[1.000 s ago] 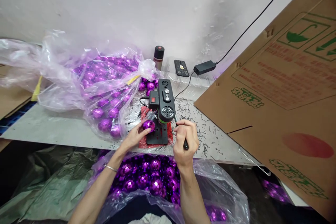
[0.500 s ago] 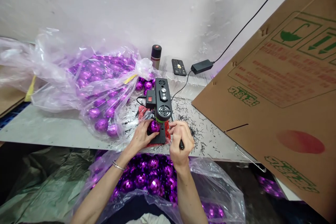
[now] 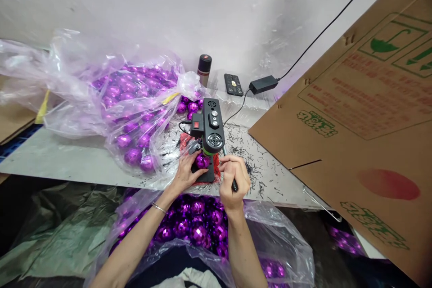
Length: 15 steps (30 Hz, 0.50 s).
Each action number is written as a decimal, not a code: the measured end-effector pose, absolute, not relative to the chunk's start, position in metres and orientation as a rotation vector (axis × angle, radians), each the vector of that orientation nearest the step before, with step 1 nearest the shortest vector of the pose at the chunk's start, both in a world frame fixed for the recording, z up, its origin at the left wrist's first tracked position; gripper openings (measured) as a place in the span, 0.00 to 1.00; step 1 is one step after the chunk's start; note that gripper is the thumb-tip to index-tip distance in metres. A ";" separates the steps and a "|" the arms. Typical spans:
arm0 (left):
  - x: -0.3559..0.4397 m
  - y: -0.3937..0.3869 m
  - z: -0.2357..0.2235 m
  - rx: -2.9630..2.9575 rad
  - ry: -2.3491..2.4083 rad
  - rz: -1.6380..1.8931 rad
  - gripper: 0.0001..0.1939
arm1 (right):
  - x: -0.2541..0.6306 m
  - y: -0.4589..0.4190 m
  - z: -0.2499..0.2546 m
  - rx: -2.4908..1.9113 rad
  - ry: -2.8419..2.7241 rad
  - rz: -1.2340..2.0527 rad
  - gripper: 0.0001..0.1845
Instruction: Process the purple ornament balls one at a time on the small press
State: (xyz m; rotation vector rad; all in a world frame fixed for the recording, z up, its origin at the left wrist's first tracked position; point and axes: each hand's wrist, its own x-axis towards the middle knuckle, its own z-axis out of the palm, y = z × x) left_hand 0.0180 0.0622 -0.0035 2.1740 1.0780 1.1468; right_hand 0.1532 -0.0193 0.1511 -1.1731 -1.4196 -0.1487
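Left hand [image 3: 185, 173] grasps purple ball [image 3: 202, 161], seated below head of black machine [image 3: 213, 119]; right hand [image 3: 235, 179] clenched round black handle [image 3: 235, 185]; on bench [image 3: 64, 157], clear plastic bag [image 3: 76, 119] holding many loose balls [image 3: 132, 156]; below bench edge, open clear sack [image 3: 286, 234] heaped with more; cardboard box [image 3: 347, 144] at right, contents hidden

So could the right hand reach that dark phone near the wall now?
Probably not straight away: the right hand grips the black handle. Once freed, it might, though a thin cable crosses before the dark phone.
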 end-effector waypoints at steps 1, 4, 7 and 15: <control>0.018 0.063 -0.004 2.176 1.076 1.146 0.34 | 0.153 -0.019 0.151 -1.181 -1.412 -0.151 0.14; 0.018 0.064 -0.004 2.175 1.067 1.154 0.35 | 0.154 -0.020 0.147 -1.215 -1.339 -0.159 0.07; 0.018 0.064 -0.004 2.157 1.059 1.193 0.34 | 0.155 -0.022 0.141 -1.221 -1.267 -0.128 0.09; 0.019 0.061 -0.003 2.053 1.099 1.214 0.32 | 0.155 -0.033 0.133 -1.278 -1.281 -0.221 0.24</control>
